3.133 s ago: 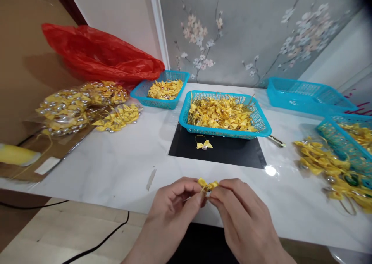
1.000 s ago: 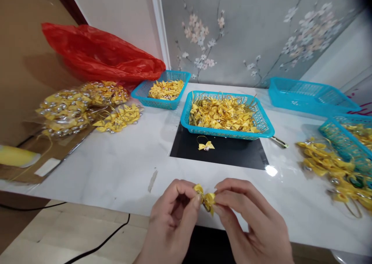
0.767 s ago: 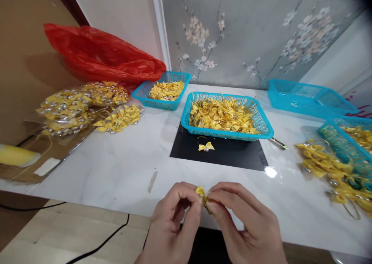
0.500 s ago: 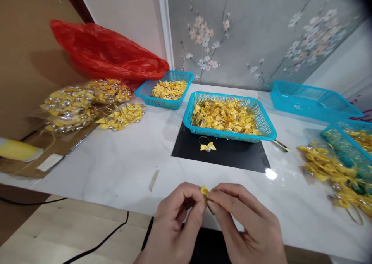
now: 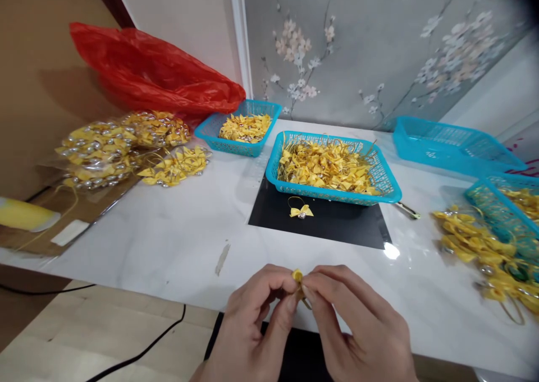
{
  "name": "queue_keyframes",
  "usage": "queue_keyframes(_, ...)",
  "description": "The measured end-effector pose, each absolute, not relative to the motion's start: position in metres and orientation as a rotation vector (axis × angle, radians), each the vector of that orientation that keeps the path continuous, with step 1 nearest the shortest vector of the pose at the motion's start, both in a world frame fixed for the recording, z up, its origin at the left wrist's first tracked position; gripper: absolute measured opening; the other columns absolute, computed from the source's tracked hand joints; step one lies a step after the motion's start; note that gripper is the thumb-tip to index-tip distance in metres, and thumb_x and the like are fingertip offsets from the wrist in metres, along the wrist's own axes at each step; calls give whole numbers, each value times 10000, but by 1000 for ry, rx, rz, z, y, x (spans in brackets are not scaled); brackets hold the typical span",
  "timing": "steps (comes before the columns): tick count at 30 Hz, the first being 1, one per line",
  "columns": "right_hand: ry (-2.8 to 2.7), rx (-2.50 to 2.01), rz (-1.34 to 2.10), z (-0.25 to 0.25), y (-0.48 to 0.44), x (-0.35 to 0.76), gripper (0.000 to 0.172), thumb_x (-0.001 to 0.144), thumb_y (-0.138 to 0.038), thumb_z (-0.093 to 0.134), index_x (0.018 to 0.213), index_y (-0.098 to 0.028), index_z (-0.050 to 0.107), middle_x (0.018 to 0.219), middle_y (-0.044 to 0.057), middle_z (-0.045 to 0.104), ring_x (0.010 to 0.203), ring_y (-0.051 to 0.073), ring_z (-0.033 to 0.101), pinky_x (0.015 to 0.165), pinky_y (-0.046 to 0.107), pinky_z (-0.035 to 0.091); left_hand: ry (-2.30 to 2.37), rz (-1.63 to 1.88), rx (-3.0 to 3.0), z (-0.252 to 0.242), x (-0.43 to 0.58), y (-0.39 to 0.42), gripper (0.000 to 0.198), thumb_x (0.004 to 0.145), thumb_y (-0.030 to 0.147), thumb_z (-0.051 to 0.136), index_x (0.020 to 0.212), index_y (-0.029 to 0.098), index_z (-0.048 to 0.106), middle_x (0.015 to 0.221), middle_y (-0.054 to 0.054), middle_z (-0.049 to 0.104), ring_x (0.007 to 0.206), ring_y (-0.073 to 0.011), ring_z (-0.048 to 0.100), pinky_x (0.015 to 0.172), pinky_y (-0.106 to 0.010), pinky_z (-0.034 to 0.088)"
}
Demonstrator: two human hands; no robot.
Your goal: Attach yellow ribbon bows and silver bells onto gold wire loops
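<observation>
Between my fingertips, over the table's front edge, is a small yellow ribbon bow (image 5: 297, 275), mostly covered by the fingers. My left hand (image 5: 261, 314) pinches it from the left with thumb and forefinger. My right hand (image 5: 357, 320) pinches from the right, where a thin gold cord loop (image 5: 306, 302) hangs below the fingertips. Beyond the hands, a finished-looking yellow bow with a silver bell-like bead (image 5: 301, 212) and a cord loop lies on a black mat (image 5: 337, 226). A blue basket (image 5: 328, 192) heaped with such bows stands partly on that mat.
A smaller blue basket (image 5: 231, 146) of bows stands behind, beside a red plastic bag (image 5: 155, 73). Bagged bows (image 5: 96, 149) and a loose bunch (image 5: 177, 166) lie left. Toward the right are a bow pile (image 5: 484, 253), a blue tray (image 5: 446, 146) and a small cutter-like tool (image 5: 408, 210).
The cord below the fingertips now shows as a curved loop, and the yellow piece has turned slightly. Both hands stay in nearly the same place; the view shifts a little.
</observation>
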State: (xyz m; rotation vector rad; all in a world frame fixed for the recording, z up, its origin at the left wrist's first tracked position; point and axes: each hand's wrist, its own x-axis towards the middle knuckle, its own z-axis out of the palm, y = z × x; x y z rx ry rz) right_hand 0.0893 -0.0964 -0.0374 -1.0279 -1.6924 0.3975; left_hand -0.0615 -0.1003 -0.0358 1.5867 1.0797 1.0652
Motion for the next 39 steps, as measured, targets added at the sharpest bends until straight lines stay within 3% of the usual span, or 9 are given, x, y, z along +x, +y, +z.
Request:
queue_keyframes(5, -1851, -961, 196, -33, -93, 92, 250, 796, 74, 573, 997, -57, 643, 857, 146, 657, 758, 195, 622, 619, 299, 573, 1060, 1052, 1638, -36, -62, -100, 187, 950, 131, 429, 994, 291, 518, 899, 11, 565, 778, -135, 569, 664, -225, 483)
queue_keyframes(11, -1975, -934, 46, -24, -91, 94, 172, 828, 51, 545, 938, -28, 650, 767, 173, 668, 640, 209, 619, 492, 331, 564, 1054, 1084, 1691, -38, -63, -100, 212, 937, 97, 432, 1006, 279, 518, 895, 5, 565, 814, -138, 588, 695, -225, 495)
queue_keyframes(15, -2002, -952, 10, -24, -90, 95, 149, 848, 29, 541, 922, -30, 656, 775, 186, 669, 636, 217, 619, 493, 355, 557, 1099, 1093, 1694, -40, -62, -100, 191, 936, 116, 449, 1000, 281, 522, 905, 5, 587, 799, -133, 593, 685, -211, 496)
queue_keyframes(23, -1910, -1010, 302, -35, -92, 96, 241, 847, 41, 512, 987, -121, 623, 888, 113, 649, 770, 172, 634, 654, 277, 571, 1122, 1086, 1312, -37, -57, -101, 72, 931, 235, 532, 967, 291, 560, 823, 40, 586, 706, -98, 572, 627, -149, 493)
queue_keyframes(31, -1919, -1070, 432, -31, -94, 97, 242, 888, -16, 467, 978, -169, 631, 874, 82, 638, 733, 169, 611, 630, 288, 546, 1162, 1113, 1312, -36, -57, -103, 102, 917, 228, 549, 970, 295, 605, 780, 40, 605, 657, -99, 557, 587, -146, 486)
queue_keyframes(39, -1974, -1076, 306, -30, -90, 95, 229, 858, 13, 481, 957, -138, 622, 852, 88, 642, 735, 175, 621, 629, 288, 560, 1216, 1103, 1389, -32, -57, -100, 90, 919, 235, 537, 883, 240, 619, 733, 24, 597, 611, -103, 525, 542, -164, 461)
